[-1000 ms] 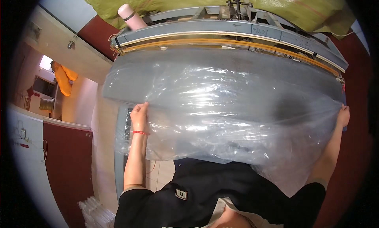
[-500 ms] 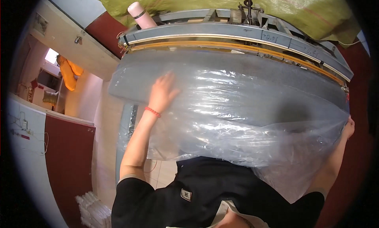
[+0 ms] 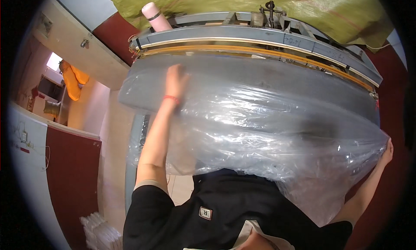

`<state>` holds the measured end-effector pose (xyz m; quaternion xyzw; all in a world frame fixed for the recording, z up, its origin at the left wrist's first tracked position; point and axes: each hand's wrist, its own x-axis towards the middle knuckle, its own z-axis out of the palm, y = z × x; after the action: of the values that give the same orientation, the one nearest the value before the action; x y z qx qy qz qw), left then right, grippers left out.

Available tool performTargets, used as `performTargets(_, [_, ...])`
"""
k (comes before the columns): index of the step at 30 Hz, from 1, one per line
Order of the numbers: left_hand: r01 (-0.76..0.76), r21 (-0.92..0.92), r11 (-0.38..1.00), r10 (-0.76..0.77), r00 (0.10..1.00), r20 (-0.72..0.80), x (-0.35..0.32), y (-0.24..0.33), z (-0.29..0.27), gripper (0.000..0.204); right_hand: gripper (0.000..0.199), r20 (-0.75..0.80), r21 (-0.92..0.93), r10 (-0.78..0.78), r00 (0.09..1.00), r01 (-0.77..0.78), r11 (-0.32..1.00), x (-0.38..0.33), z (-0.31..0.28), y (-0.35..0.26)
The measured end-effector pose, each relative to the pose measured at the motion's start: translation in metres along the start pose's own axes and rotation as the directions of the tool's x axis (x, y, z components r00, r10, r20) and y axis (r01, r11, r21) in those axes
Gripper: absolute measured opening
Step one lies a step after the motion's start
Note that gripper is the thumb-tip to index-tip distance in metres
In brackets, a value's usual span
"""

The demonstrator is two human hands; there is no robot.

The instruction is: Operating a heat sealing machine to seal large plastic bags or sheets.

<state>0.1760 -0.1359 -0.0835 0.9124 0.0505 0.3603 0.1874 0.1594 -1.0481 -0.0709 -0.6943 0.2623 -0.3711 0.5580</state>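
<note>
A large clear plastic sheet (image 3: 242,133) lies across the grey bed of a long machine and hangs down in wrinkles toward my body. Slightly smeared by motion, my left hand (image 3: 175,80) lies on the sheet's left part, fingers stretched toward the machine's beam and thumb out to the side. At the far right, my right hand (image 3: 388,151) pinches the sheet's edge and pulls it taut into folds. Its fingertips are partly hidden by the gathered film.
Behind the sheet runs a grey metal beam (image 3: 242,32) with an orange strip (image 3: 225,48). A pink bottle (image 3: 157,18) stands behind its left end. Green woven cloth (image 3: 208,1) covers the back. A door (image 3: 82,42) is at left; stacked clear packets (image 3: 100,232) lie lower left.
My left hand has slid farther toward the beam over the sheet. My right hand has moved slightly outward and nearer to me, drawing the sheet's right corner with it.
</note>
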Motion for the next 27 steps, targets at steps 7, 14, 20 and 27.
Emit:
performTargets(7, [-0.06, 0.237, 0.97, 0.023, 0.988, 0.154, 0.008, 0.008, -0.01, 0.01, 0.034, 0.258, -0.121, 0.093, 0.962, -0.063, 0.991, 0.053, -0.007, 0.01])
performTargets(14, [0.472, -0.575, 0.668, -0.642, 0.757, -0.125, 0.055, -0.037, 0.014, 0.022, 0.027, -0.02, -0.71, -0.234, 0.972, 0.151, 0.688, -0.007, 0.159, -0.045])
performTargets(20, [0.424, -0.15, 0.893, -0.45, 0.827, -0.338, 0.085, -0.141, 0.051, 0.037, 0.028, 0.005, -0.199, -0.322, 0.947, 0.316, 0.928, 0.009, 0.251, 0.022])
performTargets(27, [0.392, -0.398, 0.829, -0.484, 0.861, -0.16, 0.104, -0.134, 0.063, 0.022, 0.027, -0.034, -0.213, -0.303, 0.952, 0.289, 0.933, -0.001, 0.266, 0.006])
